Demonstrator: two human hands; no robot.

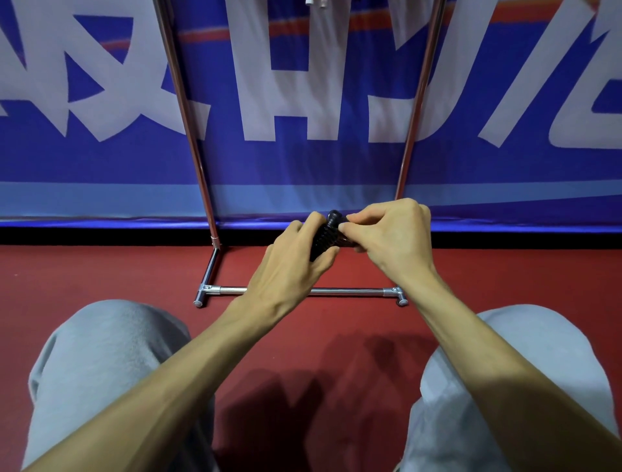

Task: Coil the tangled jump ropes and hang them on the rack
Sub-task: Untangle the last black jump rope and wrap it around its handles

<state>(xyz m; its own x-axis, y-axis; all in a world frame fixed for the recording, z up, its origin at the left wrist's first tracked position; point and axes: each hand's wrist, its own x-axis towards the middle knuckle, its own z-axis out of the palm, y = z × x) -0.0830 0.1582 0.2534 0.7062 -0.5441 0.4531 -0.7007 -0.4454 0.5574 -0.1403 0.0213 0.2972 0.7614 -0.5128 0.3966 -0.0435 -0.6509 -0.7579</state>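
Both hands on one black rope handle (325, 236), dead centre of view. Left hand (296, 259) comes in from 7 o'clock, fingers curled round the ribbed shaft. Right hand (392, 236) comes in from 4 o'clock, thumb and fingertips pinching the handle's top end. Cord hidden, can't tell if coiled. Rack (346, 291) stands just past the hands: base bar at their 6 o'clock, uprights running to 11 and 1. White pieces (314, 2) at 12 o'clock top edge, maybe hung ropes, too cropped to say. Judgement: mid-task, this rope not yet hung, coiling and hanging left.
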